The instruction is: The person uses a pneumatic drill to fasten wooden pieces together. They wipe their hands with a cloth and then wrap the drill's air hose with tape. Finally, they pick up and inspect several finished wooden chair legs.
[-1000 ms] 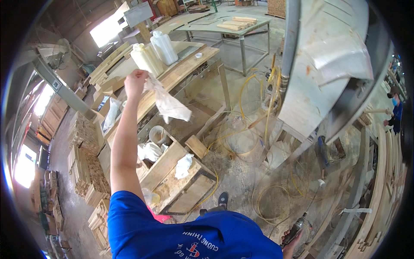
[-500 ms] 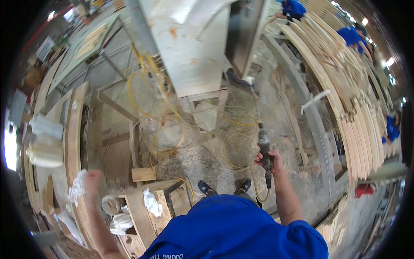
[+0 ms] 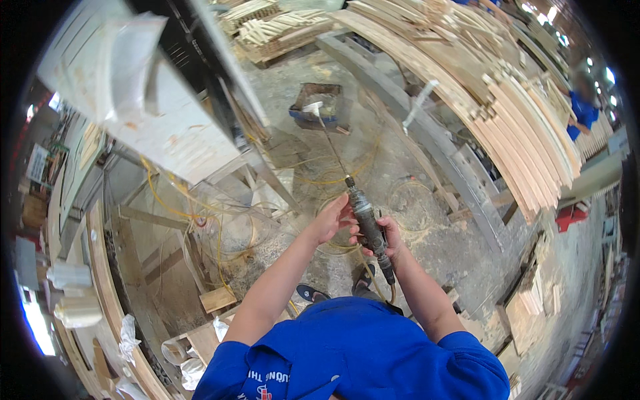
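In my right hand [image 3: 390, 237] is a dark, straight air tool [image 3: 366, 217], gripped round the rear part of its body. Its long thin rod points away from me and ends in a white piece, whose exact kind I cannot make out. My left hand [image 3: 333, 220] is at the left side of the tool's body, fingers curled against it and partly hidden. A hose [image 3: 392, 293] leaves the tool's rear end near my waist. Beyond the rod's tip, a dark open box [image 3: 320, 93] with a blue edge sits on the floor.
A metal frame [image 3: 427, 140] and stacked curved wood strips [image 3: 527, 147] stand to the right. At left is a pale machine panel [image 3: 180, 147]. Yellow hoses [image 3: 220, 247] trail over the dusty floor. White plastic jugs [image 3: 77, 312] stand far left. A co-worker [image 3: 583, 113] is far right.
My left hand has moved from beside the white cloth at the left to the air tool. The view has turned right, and the tool is now held nearer the middle of my body.
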Motion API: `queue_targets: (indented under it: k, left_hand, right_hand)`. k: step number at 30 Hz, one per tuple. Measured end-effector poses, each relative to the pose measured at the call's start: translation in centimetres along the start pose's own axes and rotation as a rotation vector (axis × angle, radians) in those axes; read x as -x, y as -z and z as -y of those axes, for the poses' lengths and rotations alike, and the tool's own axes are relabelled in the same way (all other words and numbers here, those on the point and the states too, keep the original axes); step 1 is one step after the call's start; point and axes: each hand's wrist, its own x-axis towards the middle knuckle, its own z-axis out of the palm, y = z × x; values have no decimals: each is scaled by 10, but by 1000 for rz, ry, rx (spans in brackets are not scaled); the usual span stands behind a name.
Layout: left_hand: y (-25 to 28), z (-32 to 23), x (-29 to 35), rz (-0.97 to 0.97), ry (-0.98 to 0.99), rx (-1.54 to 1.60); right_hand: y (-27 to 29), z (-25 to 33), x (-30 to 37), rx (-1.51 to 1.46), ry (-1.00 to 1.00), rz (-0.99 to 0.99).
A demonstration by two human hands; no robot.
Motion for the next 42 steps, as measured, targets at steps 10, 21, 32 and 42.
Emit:
queue_targets:
  k: [10, 21, 32, 42]
  left_hand:
    - [-95, 38, -90, -83, -43, 161]
    - [-123, 49, -110, -69, -58, 320]
    - [-112, 35, -129, -220, 101, 195]
    - [-89, 17, -129, -174, 193, 156]
  right_hand:
    - [12, 63, 79, 146, -55, -209]
    - [46, 65, 108, -80, -140, -65]
    - [3, 61, 90, 349, 101, -596]
    - [5, 65, 68, 373, 16, -557]
